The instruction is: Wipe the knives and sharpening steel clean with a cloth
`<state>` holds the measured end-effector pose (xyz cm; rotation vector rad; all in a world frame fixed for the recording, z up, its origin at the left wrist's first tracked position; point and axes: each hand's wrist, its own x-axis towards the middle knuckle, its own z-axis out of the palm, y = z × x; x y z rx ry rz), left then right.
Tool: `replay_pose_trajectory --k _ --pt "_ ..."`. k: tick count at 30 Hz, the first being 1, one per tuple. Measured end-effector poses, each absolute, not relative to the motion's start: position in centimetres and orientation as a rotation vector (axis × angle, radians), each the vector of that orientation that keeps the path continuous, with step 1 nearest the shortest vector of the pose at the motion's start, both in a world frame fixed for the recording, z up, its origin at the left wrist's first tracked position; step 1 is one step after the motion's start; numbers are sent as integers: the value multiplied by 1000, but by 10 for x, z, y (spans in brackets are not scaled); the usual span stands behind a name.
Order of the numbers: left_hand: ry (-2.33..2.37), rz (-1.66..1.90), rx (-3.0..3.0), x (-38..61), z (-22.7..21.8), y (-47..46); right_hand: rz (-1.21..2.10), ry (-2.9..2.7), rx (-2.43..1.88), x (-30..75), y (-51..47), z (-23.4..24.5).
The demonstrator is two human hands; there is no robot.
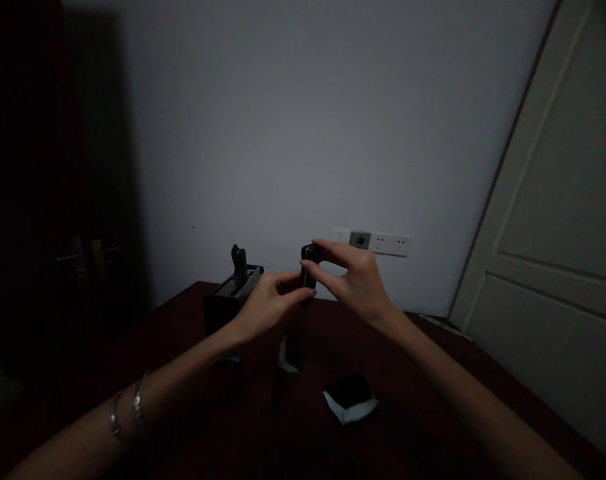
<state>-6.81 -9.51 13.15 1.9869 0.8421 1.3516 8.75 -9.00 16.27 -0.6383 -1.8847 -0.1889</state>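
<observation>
In front of the wall, both my hands grip an upright black-handled knife. My left hand pinches the lower handle between thumb and fingers. At its upper end, the thumb and fingertips of my right hand close on the handle. A flat, dark, blade-like part hangs below and is hard to see in the dim light. Just left of my left hand stands a black slotted block, with a black handle sticking up from its top. Near the blade's lower end is a pale patch I cannot make out.
On the dark red-brown table lies a small black-and-white flat item, below my right hand. Behind are a pale wall with a socket strip and, on the right, a panelled door. The left side is very dark.
</observation>
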Motion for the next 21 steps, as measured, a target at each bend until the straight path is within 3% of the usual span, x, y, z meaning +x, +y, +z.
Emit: replay_pose_trajectory --k 9,17,21 --pt "888 1574 1844 -110 169 -84 431 -1638 -536 67 -62 157" --pt "947 1792 1859 -171 251 -46 581 -1745 -913 56 6 36" --pt "1018 1809 1890 -191 267 -30 613 -1876 -1036 46 17 -26"
